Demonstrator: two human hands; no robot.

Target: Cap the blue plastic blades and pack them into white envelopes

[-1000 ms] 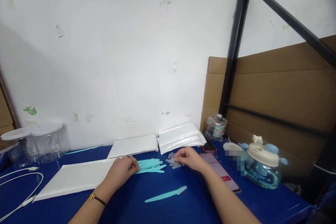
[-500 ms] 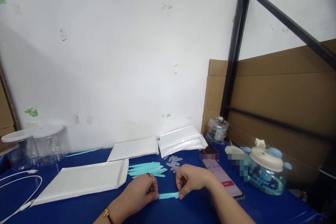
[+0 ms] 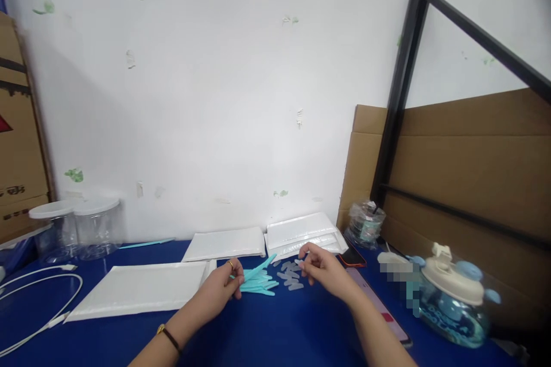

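Note:
My left hand [image 3: 229, 280] is closed around one end of a slim turquoise stick [image 3: 259, 268], shaped like an eyebrow razor; its free end points up and right. Below it, a pile of similar turquoise sticks [image 3: 260, 285] lies on the blue table, partly hidden by the hand. To the right of that pile are several small translucent pieces [image 3: 290, 275], rounded strips like little caps. Just above them my right hand [image 3: 322, 269] pinches a small whitish translucent piece [image 3: 298, 262] between thumb and fingertip.
White padded envelopes [image 3: 142, 288] lie left and along the wall. A phone [image 3: 381, 304] rests beside my right forearm, near a cream-lidded bottle [image 3: 451, 298]. Clear jars [image 3: 97, 232] and a white cable [image 3: 80, 292] are at left. A wrapped cup [image 3: 365, 223] stands by the black frame.
Both hands held a turquoise stick nearer the front. Now my left hand holds a stick over the pile, and my right has let go, moving up to pinch a translucent piece. The view has shifted.

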